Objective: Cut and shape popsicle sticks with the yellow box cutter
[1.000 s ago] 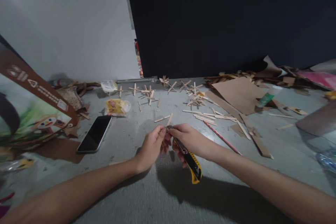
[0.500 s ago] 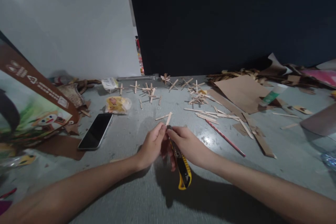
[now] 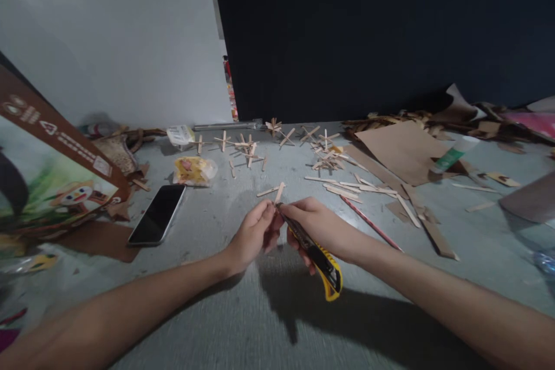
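Note:
Between the fingers of my left hand is a flat wooden popsicle stick, its far end pointing away from me. My right hand is closed around a yellow and black utility knife, whose handle slants down to the right. The knife's front end meets the stick at my left fingertips; the blade itself is too small to make out. Just beyond, another wooden stick lies on the grey table. Farther back stand several crossed-stick pieces.
Loose sticks, a red pencil and cardboard pieces lie to the right, with a glue stick. On the left are a phone, a yellow packet and a printed bag. A dark panel stands behind.
The utility knife's handle end has swung to the right and slightly up with my right hand. My left hand stays nearly in place with the popsicle stick.

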`<state>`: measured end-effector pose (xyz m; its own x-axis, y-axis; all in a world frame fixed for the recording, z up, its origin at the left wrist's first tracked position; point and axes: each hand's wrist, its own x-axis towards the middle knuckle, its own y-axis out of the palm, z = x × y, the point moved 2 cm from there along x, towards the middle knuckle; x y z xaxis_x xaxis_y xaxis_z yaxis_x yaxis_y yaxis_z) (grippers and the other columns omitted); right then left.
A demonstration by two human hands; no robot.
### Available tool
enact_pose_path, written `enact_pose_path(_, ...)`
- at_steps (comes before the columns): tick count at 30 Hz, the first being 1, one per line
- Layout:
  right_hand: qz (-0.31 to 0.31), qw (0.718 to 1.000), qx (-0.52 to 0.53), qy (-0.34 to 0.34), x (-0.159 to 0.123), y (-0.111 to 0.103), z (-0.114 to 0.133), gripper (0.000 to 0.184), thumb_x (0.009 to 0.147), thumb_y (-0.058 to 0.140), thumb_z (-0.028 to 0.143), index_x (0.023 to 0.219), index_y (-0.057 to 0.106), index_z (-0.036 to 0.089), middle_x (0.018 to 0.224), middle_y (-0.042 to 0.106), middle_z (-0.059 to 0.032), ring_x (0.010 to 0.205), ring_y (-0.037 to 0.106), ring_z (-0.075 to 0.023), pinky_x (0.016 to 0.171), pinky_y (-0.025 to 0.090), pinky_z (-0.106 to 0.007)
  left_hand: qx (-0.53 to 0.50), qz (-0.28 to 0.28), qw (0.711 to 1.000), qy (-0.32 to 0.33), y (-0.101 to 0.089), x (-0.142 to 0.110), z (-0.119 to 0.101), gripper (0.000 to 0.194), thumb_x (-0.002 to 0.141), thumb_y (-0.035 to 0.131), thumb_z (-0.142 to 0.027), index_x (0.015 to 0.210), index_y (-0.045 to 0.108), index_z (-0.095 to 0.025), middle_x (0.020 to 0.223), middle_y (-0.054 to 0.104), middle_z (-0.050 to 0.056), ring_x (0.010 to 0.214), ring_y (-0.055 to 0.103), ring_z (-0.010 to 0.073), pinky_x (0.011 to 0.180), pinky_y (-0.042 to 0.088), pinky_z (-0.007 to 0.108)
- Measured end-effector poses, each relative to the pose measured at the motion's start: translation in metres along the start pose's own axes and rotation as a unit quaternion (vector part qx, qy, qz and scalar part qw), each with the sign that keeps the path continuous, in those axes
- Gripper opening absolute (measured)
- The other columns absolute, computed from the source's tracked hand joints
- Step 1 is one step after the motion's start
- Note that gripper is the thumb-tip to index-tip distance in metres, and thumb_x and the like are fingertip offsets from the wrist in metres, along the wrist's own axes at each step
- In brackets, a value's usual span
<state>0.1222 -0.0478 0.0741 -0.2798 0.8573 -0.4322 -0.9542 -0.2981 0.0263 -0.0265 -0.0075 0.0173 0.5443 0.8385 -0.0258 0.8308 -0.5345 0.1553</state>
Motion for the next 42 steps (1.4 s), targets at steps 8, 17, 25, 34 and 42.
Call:
enact_pose_path(8, 0.006, 1.0, 0.002, 0.001, 0.002, -0.003, -0.001, 0.038, 0.11, 0.041, 0.038, 0.086, 0.063, 0.019, 0.055, 0.058, 0.0032, 0.035, 0.056, -0.0139, 0.034, 0.052, -0.025, 0.03, 0.0, 1.0, 0.0, 0.0, 0.0, 0.001, 0.054, 0.096, 0.06, -0.075, 0.087, 0.049, -0.023, 0.064, 0.049, -0.009, 0.04, 0.041, 0.0067, 0.037, 0.027, 0.02)
enact_pose_path(17, 0.005, 0.999, 0.036, -0.022, 0.001, 0.017, -0.002, 0.036, 0.111, 0.035, 0.023, 0.098, 0.068, 0.016, 0.055, 0.06, 0.0035, 0.036, 0.057, -0.0142, 0.036, 0.054, -0.025, 0.106, -0.028, 0.994, 0.008, 0.001, -0.002, 0.004, 0.051, 0.101, 0.05, -0.072, 0.084, 0.045, -0.024, 0.056, 0.05, -0.008, 0.04, 0.048, 0.0094, 0.038, 0.035, 0.02)
enact_pose_path(25, 0.021, 0.999, 0.015, -0.044, 0.005, 0.014, -0.007, 0.035, 0.112, 0.042, 0.029, 0.088, 0.064, 0.017, 0.056, 0.061, 0.0038, 0.035, 0.059, -0.0137, 0.037, 0.054, -0.024, 0.134, -0.024, 0.991, 0.018, 0.0, -0.003, 0.006, 0.048, 0.104, 0.046, -0.07, 0.088, 0.043, -0.025, 0.054, 0.049, -0.009, 0.04, 0.05, 0.011, 0.037, 0.037, 0.019)
enact_pose_path(34, 0.037, 0.999, 0.006, -0.01, 0.0, -0.002, 0.003, 0.037, 0.108, 0.042, 0.024, 0.078, 0.063, 0.019, 0.052, 0.058, 0.0036, 0.034, 0.057, -0.0139, 0.035, 0.052, -0.025, 0.146, -0.019, 0.988, 0.046, 0.002, -0.003, 0.003, 0.047, 0.106, 0.044, -0.067, 0.087, 0.045, -0.024, 0.061, 0.048, -0.01, 0.038, 0.044, 0.0077, 0.037, 0.035, 0.02)
enact_pose_path(42, 0.03, 0.999, 0.016, -0.039, 0.006, 0.011, -0.005, 0.035, 0.11, 0.044, 0.028, 0.08, 0.061, 0.018, 0.054, 0.06, 0.0037, 0.035, 0.058, -0.0123, 0.037, 0.052, -0.022, 0.173, -0.029, 0.984, 0.038, 0.001, -0.003, 0.004, 0.045, 0.107, 0.041, -0.067, 0.088, 0.044, -0.025, 0.051, 0.051, -0.008, 0.038, 0.049, 0.0119, 0.036, 0.035, 0.02)
